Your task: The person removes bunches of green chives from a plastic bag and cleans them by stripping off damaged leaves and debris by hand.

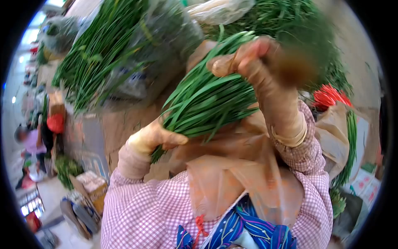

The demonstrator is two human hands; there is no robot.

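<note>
A thick bunch of long green leafy stalks [211, 93] lies slantwise in front of my chest. My left hand [159, 136], in a thin pale glove, is wrapped round the lower left end of the bunch, its thumb across the front. Over the upper right end, near the pale stalk tips, my right hand [248, 62] is raised in a similar glove with its fingers bent. Whether its fingers hold anything is hard to make out. Beneath the bunch, a brown translucent plastic sheet [244, 174] covers my chest and lap.
Loose green stalks [112, 50] lie on clear plastic at the upper left. More greens [269, 14] are heaped at the top. Red ties [329, 97] sit at the right, near a bundle of stalks [351, 145]. Far left are a person [35, 141] and an open cardboard box [91, 186].
</note>
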